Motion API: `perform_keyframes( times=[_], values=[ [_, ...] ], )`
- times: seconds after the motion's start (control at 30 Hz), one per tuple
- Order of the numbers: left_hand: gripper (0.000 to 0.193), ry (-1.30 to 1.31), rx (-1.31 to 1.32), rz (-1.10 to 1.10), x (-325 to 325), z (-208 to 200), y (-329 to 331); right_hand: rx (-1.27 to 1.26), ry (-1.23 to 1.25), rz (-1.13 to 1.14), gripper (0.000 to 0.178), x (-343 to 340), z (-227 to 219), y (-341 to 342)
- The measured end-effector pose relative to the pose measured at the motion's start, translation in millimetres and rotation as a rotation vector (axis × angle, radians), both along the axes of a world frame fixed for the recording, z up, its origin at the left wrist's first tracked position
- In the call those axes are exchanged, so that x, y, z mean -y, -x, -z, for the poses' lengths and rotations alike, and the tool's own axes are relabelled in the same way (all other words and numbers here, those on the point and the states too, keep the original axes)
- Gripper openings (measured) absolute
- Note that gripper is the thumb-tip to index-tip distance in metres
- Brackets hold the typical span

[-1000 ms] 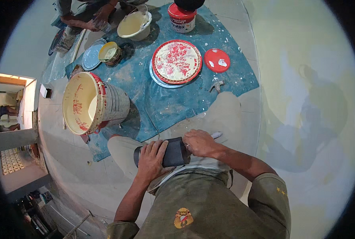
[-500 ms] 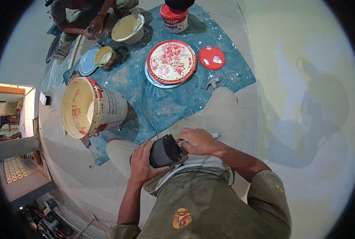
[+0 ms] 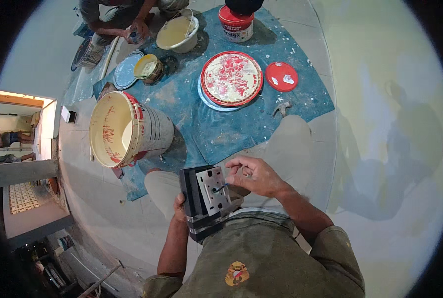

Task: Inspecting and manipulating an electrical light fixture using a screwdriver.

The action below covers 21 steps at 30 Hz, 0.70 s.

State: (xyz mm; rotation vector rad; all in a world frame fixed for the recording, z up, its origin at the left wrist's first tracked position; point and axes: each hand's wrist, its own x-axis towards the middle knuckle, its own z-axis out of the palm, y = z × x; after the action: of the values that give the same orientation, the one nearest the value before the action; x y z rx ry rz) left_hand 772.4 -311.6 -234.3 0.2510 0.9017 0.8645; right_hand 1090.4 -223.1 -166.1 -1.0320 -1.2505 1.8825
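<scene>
My left hand [image 3: 180,206] grips a black box-shaped fixture [image 3: 190,186] by its lower left side, above my lap. A pale metal mounting plate [image 3: 211,198] with several slots and holes faces up on the fixture. From the hole near the plate's middle a thin dark wire [image 3: 221,187] runs to my right hand [image 3: 254,176]. The fingers of that hand are curled beside the plate's right edge, the index finger lifted a little; the wire meets it near the thumb, where the grip is partly hidden.
A large paint bucket [image 3: 152,131] lies tipped at left on a blue sheet [image 3: 181,107]. Beyond are a red-rimmed lid [image 3: 231,78], a small red lid [image 3: 281,77], a hammer [image 3: 282,108], a white basin [image 3: 185,45] and a red paint tub [image 3: 236,31]. Another person [image 3: 117,20] crouches far left.
The black fixture has turned, bringing its metal plate into view. My left hand has shifted to its lower side, and my right hand has lifted its index finger. The view has swung slightly left.
</scene>
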Motion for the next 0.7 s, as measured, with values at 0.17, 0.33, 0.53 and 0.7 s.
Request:
perform_keyframes(
  times=[0.17, 0.33, 0.53, 0.7],
  values=[
    [0.098, -0.096, 0.054, -0.005, 1, -12, -19, 0.423, -0.222, -0.090, 0.092, 7, -18, 5],
    [0.100, -0.203, -0.048, 0.070, -5, -25, -28, 0.440, -0.183, -0.273, 0.107, 7, -33, 14],
    [0.099, -0.189, -0.053, 0.053, -3, -28, -33, 0.603, -0.223, -0.347, 0.104, 10, -33, 16],
    [0.097, -0.156, 0.051, -0.011, 18, 5, -23, 0.571, -0.160, -0.557, 0.117, 1, -41, 14]
  ],
)
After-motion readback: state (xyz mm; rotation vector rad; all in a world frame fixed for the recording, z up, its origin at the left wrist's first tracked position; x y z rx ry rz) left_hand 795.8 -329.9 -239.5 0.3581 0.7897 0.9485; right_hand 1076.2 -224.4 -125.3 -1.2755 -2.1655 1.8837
